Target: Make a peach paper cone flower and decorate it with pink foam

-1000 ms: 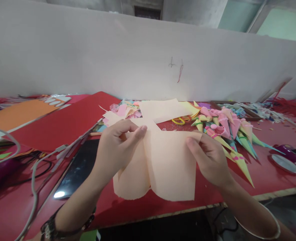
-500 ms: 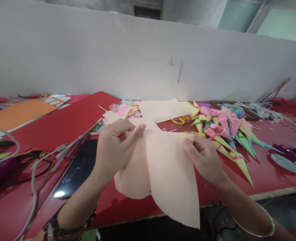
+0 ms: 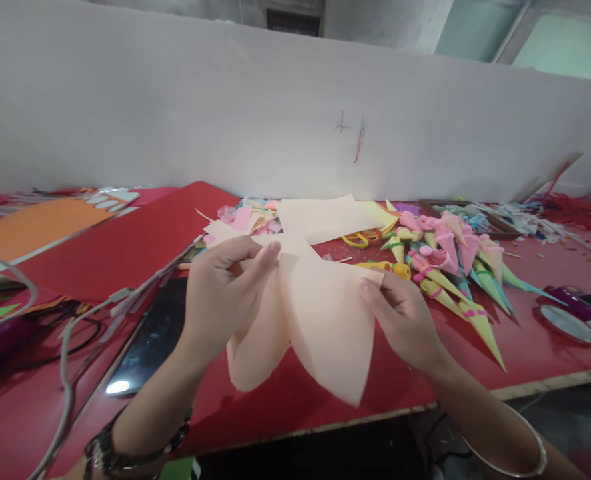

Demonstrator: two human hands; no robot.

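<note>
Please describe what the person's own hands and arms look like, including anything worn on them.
The left hand and right hand are ungloved, and no sleeves show on the forearms. The left wrist wears a dark bracelet with lighter glints; the right forearm wears a thin, pale, shiny bangle.

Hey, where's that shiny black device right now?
In the head view, the shiny black device lies on the red table, left of the held cream paper, between the white cable and your left forearm.
</note>
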